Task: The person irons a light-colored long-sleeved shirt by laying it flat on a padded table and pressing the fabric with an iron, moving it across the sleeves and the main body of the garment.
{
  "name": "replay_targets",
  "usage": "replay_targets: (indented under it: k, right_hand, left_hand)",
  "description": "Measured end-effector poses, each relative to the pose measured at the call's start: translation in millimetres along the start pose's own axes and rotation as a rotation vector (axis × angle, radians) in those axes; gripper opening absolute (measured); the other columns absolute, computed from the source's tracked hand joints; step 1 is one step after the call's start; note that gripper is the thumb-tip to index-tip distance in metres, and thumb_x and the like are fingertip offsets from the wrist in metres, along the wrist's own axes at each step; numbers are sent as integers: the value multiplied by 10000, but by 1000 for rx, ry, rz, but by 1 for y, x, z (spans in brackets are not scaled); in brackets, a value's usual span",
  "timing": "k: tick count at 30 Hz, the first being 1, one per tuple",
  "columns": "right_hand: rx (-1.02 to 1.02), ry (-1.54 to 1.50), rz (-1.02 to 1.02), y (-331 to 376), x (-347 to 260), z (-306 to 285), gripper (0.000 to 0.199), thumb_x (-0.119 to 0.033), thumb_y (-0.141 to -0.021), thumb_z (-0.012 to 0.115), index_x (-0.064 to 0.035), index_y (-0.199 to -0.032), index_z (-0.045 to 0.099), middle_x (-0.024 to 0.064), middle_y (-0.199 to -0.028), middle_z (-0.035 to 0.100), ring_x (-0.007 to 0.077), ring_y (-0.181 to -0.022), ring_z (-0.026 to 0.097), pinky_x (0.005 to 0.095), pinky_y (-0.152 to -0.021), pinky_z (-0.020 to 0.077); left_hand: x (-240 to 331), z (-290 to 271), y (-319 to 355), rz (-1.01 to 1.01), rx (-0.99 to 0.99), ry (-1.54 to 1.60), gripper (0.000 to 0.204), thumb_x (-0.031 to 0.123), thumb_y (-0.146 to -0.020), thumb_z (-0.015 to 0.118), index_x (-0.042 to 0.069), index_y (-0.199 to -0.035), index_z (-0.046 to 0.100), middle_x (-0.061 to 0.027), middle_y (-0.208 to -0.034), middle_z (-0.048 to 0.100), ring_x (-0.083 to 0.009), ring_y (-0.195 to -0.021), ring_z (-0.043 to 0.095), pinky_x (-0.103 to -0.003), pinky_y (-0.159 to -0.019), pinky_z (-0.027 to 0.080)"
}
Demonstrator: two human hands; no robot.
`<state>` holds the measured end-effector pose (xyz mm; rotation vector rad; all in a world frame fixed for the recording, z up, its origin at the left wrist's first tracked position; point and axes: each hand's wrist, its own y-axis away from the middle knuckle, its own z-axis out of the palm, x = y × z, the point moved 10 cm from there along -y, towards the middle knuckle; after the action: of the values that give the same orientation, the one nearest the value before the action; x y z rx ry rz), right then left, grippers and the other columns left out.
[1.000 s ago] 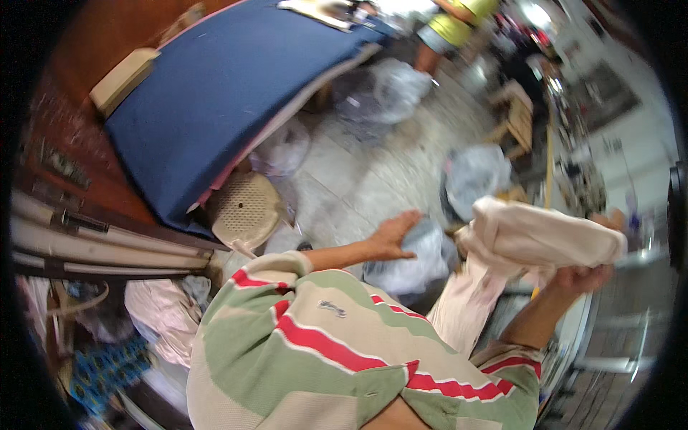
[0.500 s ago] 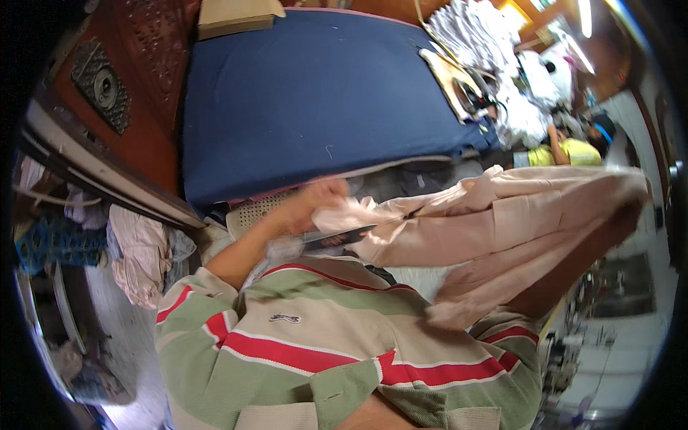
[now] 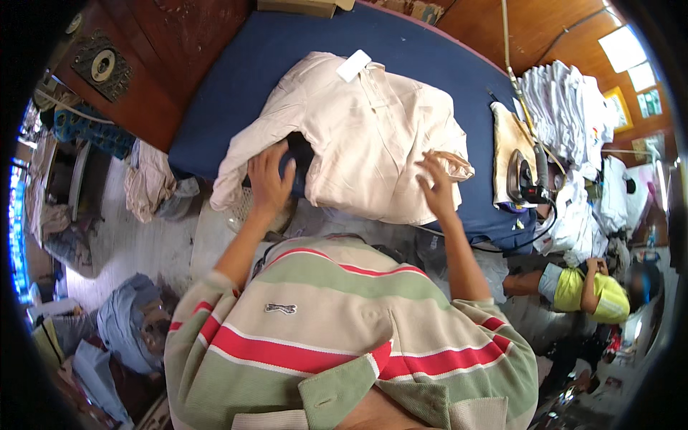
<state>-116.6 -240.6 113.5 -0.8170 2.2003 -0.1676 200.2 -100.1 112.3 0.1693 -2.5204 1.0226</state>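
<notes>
A pale pink long-sleeved shirt (image 3: 344,143) lies spread on a padded table with a dark blue cover (image 3: 215,136). A white tag (image 3: 353,65) sits at its collar, on the far side. The left sleeve stretches toward the table's near left edge. My left hand (image 3: 269,183) is beside that sleeve, thumb apart and fingertips at its inner edge. On the shirt's lower right part rests my right hand (image 3: 438,190), its fingers spread close to the folded right sleeve. Neither hand grips the cloth.
An iron (image 3: 522,175) stands on a tan pad (image 3: 505,132) at the table's right, with a cord and hose. White folded garments (image 3: 555,107) are piled beyond it. A cardboard box (image 3: 297,6) lies at the far edge. A person in yellow (image 3: 600,294) is at the right.
The shirt, held bunched in the air before, now lies spread on the table. My hands have come down over it, and the left one has let go. My view has shifted.
</notes>
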Motion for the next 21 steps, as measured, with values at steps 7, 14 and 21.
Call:
replay_targets:
  k: [7,14,21]
  right_hand:
    - [274,461,241,-4,91,-63,303,-132,-793,588,-84,-1092,592,154,-1237,513,341,-1180,443,444,-951,366]
    - [-171,-164,613,-10,186,-56,352,-152,-814,564,-60,-1153,572,110,-1071,612,278,-938,586,344,-820,468]
    - [23,-741,650,20,146,-158,359,-118,-859,548,17,-1190,514,103,-1158,574,209,-1002,579,322,-842,470]
  left_hand:
    - [-5,83,150,-996,-567,306,605,518,-809,589,-21,-1080,535,-159,-1023,616,-306,-957,593,-392,-820,443]
    - [1,101,142,-1007,-417,733,560,481,-838,584,-47,-1019,627,-91,-830,656,-217,-775,610,-314,-757,464]
    - [-58,-40,80,-1045,112,1823,490,397,-941,415,41,-1272,479,-131,-1294,512,-278,-1178,499,-416,-1003,386]
